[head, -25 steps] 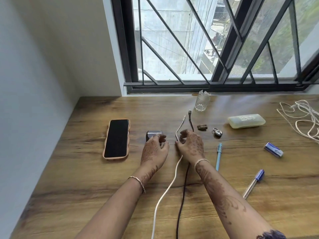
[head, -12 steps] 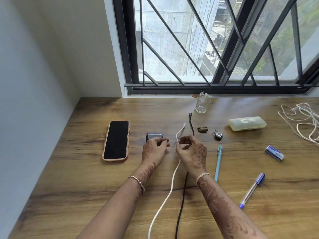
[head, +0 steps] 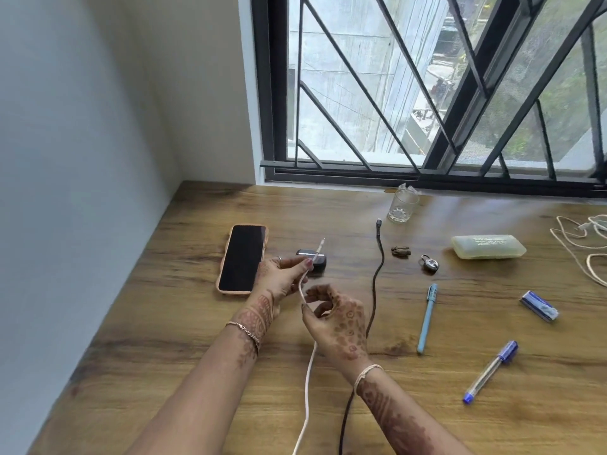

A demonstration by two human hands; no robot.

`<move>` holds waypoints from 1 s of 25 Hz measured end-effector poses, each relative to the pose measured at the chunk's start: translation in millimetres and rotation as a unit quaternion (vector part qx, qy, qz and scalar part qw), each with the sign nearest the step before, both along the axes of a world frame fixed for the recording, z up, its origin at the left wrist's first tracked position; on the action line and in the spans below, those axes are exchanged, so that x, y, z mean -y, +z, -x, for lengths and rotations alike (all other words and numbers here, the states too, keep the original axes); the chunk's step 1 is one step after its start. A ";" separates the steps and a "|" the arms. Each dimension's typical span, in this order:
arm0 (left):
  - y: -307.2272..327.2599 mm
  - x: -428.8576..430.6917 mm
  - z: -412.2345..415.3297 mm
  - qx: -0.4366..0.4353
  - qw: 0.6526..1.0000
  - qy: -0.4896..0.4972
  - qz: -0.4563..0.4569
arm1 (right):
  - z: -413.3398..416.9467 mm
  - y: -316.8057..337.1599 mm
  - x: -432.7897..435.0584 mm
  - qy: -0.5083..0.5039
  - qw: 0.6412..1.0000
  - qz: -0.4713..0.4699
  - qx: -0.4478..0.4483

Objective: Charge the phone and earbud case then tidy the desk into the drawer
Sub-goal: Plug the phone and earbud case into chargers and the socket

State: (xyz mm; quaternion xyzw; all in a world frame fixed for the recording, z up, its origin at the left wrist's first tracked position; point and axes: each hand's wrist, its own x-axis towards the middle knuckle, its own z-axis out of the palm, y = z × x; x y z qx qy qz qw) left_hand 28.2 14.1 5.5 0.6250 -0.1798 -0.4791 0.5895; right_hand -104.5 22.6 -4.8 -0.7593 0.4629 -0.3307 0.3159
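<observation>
Brown wood-grain desk [head: 164,339] runs under a black-barred window [head: 427,93].

Black-screened phone in a peach case [head: 242,257] lies flat, face up, at desk left, no lead attached.

Left hand [head: 279,280]: thumb and fingers clamped on the thin white charging cable [head: 308,372] just below its plug, which points up and away.

Right hand [head: 341,323]: fingers curled, thumb and forefinger pinching the same cable lower down. Hands sit close together.

Thin black cable [head: 379,257] lies loose on the desk, right of the hands.

Translucent yellowish oblong box [head: 488,246], light blue pen [head: 427,318] and clear blue-capped pen [head: 491,371] lie further right.

Small dark grey earbud case [head: 318,266] sits on the desk just beside the phone, partly hidden behind the left fingertips.

Small metal padlock [head: 429,263] lies between the black cable and the box.
</observation>
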 end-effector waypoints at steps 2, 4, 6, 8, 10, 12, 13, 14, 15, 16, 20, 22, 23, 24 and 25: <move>-0.9 -9.2 -10.9 0.006 1.000 0.020 0.002 | -10.4 -0.8 -8.2 0.043 0.999 0.010 0.010; -0.2 -19.5 -22.5 0.013 0.999 0.051 0.007 | -21.2 -3.3 -18.7 0.082 0.996 0.013 0.015; 0.7 -29.9 -33.3 0.008 0.997 0.081 0.013 | -30.8 -6.8 -30.4 0.119 0.993 0.003 0.018; 1.4 -42.6 -43.3 -0.013 0.993 0.112 0.023 | -40.5 -9.0 -40.5 0.150 0.989 0.005 0.015; -0.2 -57.2 -51.1 -0.007 0.989 0.147 0.016 | -48.4 -11.1 -44.3 0.158 0.987 0.002 0.028; -5.9 -73.5 -57.5 0.025 0.983 0.181 -0.005 | -56.7 -13.1 -41.4 0.145 0.989 0.001 0.026; -8.9 -80.8 -58.6 0.040 0.980 0.193 -0.015 | -60.0 -13.6 -37.8 0.132 0.991 -0.001 0.023; -12.8 -87.1 -59.6 0.055 0.978 0.202 -0.024 | -63.7 -15.1 -33.0 0.116 0.993 -0.009 0.022; -16.0 -92.6 -59.3 0.065 0.975 0.208 -0.034 | -67.0 -16.6 -27.9 0.102 0.994 -0.020 0.022; -19.0 -97.6 -59.3 0.076 0.973 0.213 -0.044 | -70.7 -17.7 -22.9 0.091 0.995 -0.032 0.019; -24.8 -109.3 -56.9 0.106 0.970 0.209 -0.067 | -81.0 -23.1 -8.8 0.060 0.996 -0.064 0.001; -26.1 -112.6 -56.2 0.108 0.970 0.204 -0.077 | -84.2 -23.5 -5.3 0.047 0.996 -0.074 0.006; -26.8 -113.5 -55.4 0.103 0.971 0.203 -0.075 | -85.3 -23.0 -3.2 0.039 0.996 -0.080 0.011; -28.2 -114.4 -55.1 0.099 0.972 0.202 -0.072 | -86.2 -21.5 -1.6 0.033 0.995 -0.092 0.014; -29.9 -114.8 -55.4 0.105 0.972 0.200 -0.072 | -87.0 -19.8 -0.2 0.028 0.994 -0.106 0.014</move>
